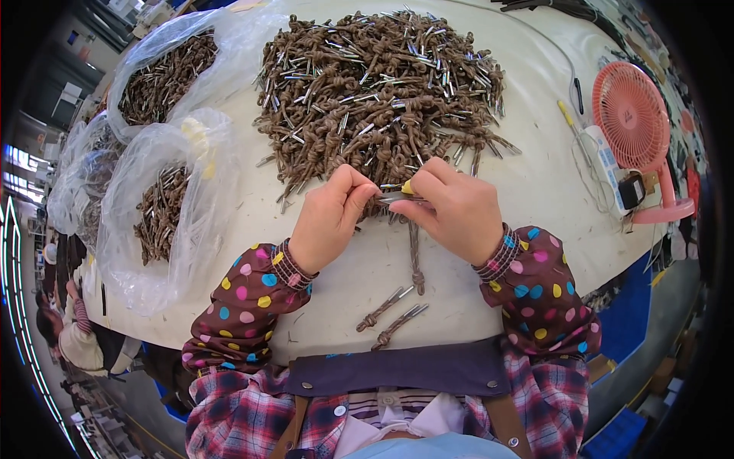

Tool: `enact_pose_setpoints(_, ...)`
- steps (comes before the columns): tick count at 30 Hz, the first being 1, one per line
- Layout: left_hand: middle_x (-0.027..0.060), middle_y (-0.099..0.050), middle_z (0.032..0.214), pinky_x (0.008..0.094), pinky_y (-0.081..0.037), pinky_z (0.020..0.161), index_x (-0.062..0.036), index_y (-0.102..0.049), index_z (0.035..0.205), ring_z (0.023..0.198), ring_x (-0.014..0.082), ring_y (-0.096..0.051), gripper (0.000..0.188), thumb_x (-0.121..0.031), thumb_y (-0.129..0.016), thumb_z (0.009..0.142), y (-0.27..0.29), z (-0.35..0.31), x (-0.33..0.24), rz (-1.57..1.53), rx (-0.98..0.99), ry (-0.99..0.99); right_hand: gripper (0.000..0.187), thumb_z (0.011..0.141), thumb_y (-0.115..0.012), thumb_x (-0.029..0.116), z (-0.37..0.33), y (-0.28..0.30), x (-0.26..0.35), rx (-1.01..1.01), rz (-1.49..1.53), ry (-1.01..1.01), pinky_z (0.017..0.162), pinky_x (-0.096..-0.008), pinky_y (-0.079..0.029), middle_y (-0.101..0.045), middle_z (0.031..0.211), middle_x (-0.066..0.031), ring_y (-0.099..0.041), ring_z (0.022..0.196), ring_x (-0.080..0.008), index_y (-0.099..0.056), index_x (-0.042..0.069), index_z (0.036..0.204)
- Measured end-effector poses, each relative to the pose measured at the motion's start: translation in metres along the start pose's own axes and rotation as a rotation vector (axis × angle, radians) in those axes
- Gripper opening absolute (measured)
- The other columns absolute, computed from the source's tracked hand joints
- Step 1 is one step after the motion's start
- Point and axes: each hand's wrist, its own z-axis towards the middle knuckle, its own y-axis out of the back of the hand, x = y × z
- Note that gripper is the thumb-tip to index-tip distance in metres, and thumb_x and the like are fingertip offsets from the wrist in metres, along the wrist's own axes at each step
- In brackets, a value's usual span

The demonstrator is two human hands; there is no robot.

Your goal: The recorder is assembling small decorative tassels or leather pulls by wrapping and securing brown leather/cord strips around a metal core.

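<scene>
My left hand (334, 213) is closed in a pinch over the near edge of a large pile of brown knotted cords with silver metal tips (375, 84). Its fingertips grip a brown cord end, mostly hidden by the fingers. Facing it, my right hand (457, 208) is closed around a small silver metal tool with a yellow part (407, 187), its pointed end reaching toward the left fingertips. The tool's exact kind is hidden. Below the hands one cord (415, 256) hangs down onto the table. Nearer to me lie two short knotted cords (396, 329) with metal tips.
Clear plastic bags (122, 222) with more brown cords stand on the left of the white table (252, 206). A pink fan (631, 115), a white power strip (602, 157) and a yellow-handled tool (566, 113) are at the right. Another person (76, 336) sits at the far left.
</scene>
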Motion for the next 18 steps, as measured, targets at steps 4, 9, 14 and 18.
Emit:
enact_pose_setpoints(4, 0.0073, -0.053, 0.063, 0.0289, -0.042, 0.052, -0.0025, -0.055, 0.091, 0.053, 0.0173, -0.049, 0.015, -0.016, -0.054, 0.096, 0.0006, -0.0002, -0.0039, -0.008, 0.046, 0.091, 0.027, 0.080, -0.068, 0.034, -0.0005, -0.0043, -0.0006, 0.010, -0.025, 0.023, 0.048, -0.0320, -0.045, -0.050, 0.078, -0.0021, -0.058, 0.059, -0.0187, -0.053, 0.012, 0.080)
enact_pose_setpoints(9, 0.0084, -0.054, 0.065, 0.0292, -0.043, 0.054, -0.0031, -0.055, 0.092, 0.054, 0.0192, -0.051, 0.013, -0.016, -0.055, 0.095, -0.0009, -0.0017, -0.0032, 0.005, 0.054, 0.060, 0.026, 0.079, -0.068, 0.033, -0.0021, -0.0034, 0.0008, 0.011, -0.066, 0.045, 0.049, -0.0309, -0.045, -0.048, 0.077, -0.0025, -0.057, 0.058, -0.0181, -0.052, 0.012, 0.078)
enact_pose_setpoints(14, 0.0090, -0.055, 0.066, 0.0289, -0.043, 0.055, -0.0030, -0.054, 0.092, 0.055, 0.0196, -0.050, 0.013, -0.016, -0.054, 0.096, -0.0030, -0.0030, -0.0023, -0.006, 0.026, 0.016, 0.027, 0.078, -0.068, 0.033, 0.0005, -0.0024, 0.0016, -0.009, -0.108, 0.124, 0.048, -0.0307, -0.044, -0.048, 0.076, -0.0025, -0.056, 0.057, -0.0180, -0.052, 0.012, 0.078)
enact_pose_setpoints(18, 0.0086, -0.056, 0.068, 0.0284, -0.044, 0.055, -0.0028, -0.053, 0.093, 0.056, 0.0187, -0.051, 0.013, -0.015, -0.053, 0.096, -0.0034, -0.0010, -0.0035, -0.071, 0.036, 0.105, 0.029, 0.078, -0.069, 0.035, -0.0007, -0.0068, -0.0015, -0.054, -0.032, 0.050, 0.049, -0.0308, -0.044, -0.050, 0.076, -0.0021, -0.057, 0.057, -0.0184, -0.053, 0.012, 0.077)
